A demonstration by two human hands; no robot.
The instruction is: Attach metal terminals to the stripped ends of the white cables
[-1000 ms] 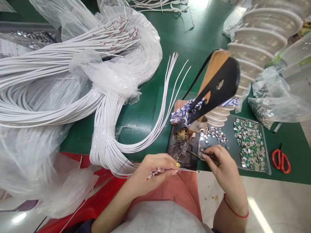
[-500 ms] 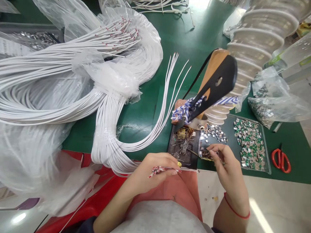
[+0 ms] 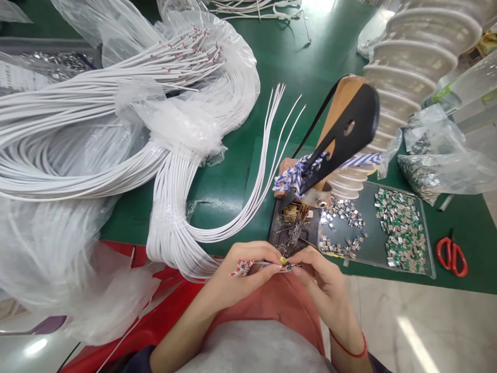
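Note:
My left hand point(image 3: 238, 282) is closed around a bundle of thin white cables point(image 3: 244, 267), whose red-tipped wire ends stick out over the palm. A small yellow piece point(image 3: 283, 260) sits at its index fingertip. My right hand point(image 3: 328, 280) pinches a small metal connector point(image 3: 297, 265) right at the left fingertips, against the cable ends; the fingers partly hide it. Both hands are over my lap at the table's front edge. Just beyond the right hand is a clear tray point(image 3: 373, 243) holding loose small metal connectors point(image 3: 345, 215) and green-and-silver ones point(image 3: 404, 230).
A thick bunch of white cables point(image 3: 171, 207) in plastic wrap covers the left side. A black-and-wood holder point(image 3: 341, 129) stands before a ribbed clear hose point(image 3: 411, 62). A dark tray point(image 3: 289, 233) with metal bits lies beneath. Red-handled scissors point(image 3: 451, 256) and bagged parts point(image 3: 423, 171) are at right.
My right hand has moved left from the clear tray to the left fingertips, with a small metal connector in its pinch. The left hand has barely shifted.

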